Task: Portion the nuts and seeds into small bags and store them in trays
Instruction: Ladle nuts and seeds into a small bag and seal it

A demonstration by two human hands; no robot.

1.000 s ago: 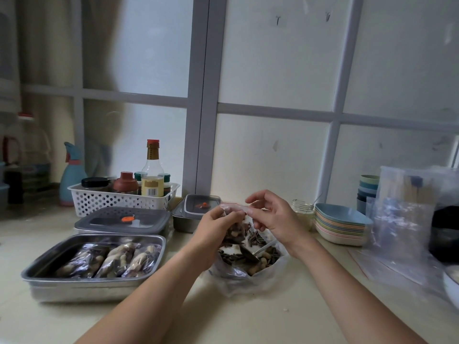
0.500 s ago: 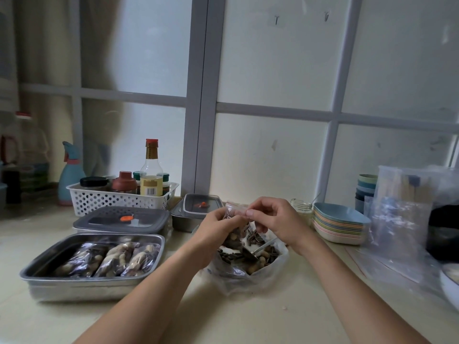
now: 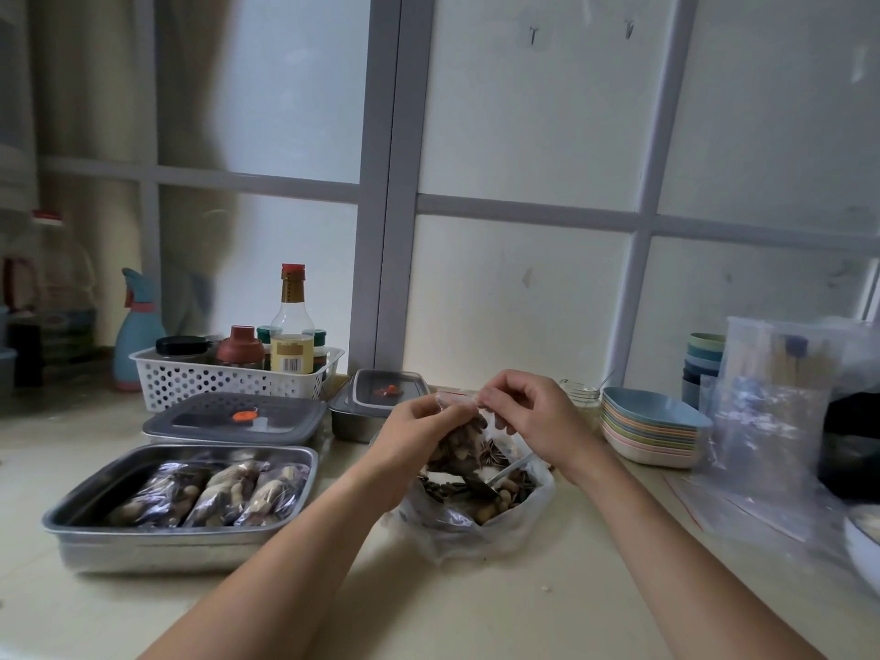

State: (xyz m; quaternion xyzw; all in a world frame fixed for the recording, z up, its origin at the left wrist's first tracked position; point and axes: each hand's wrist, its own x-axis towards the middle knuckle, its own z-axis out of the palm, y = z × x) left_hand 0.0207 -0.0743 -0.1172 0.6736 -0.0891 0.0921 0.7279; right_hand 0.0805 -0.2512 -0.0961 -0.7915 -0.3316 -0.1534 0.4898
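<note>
Pale counter (image 3: 476,607) ran under a frosted, grey-framed window (image 3: 519,288). Hands were close together at mid-frame, both clamped on one small bag (image 3: 459,445). Left hand (image 3: 419,433) pinched the left end of its top edge; right hand (image 3: 533,416) pinched the right end. Small bag hung between them, filled with peanuts and seeds, over the mouth of the open big bag (image 3: 476,521) sitting on the counter; contact between the two not clear.

Lower left: open steel tray (image 3: 181,545) held three filled packs (image 3: 214,488) side by side. Behind it sat a lidded tray (image 3: 238,416), with a smaller lidded box (image 3: 385,390) just left of the hands. White basket (image 3: 228,381) of bottles and jars stood further back. Right of the hands: a stack of pastel plates (image 3: 652,431), then clear zip bags (image 3: 771,421), contents blurred.
</note>
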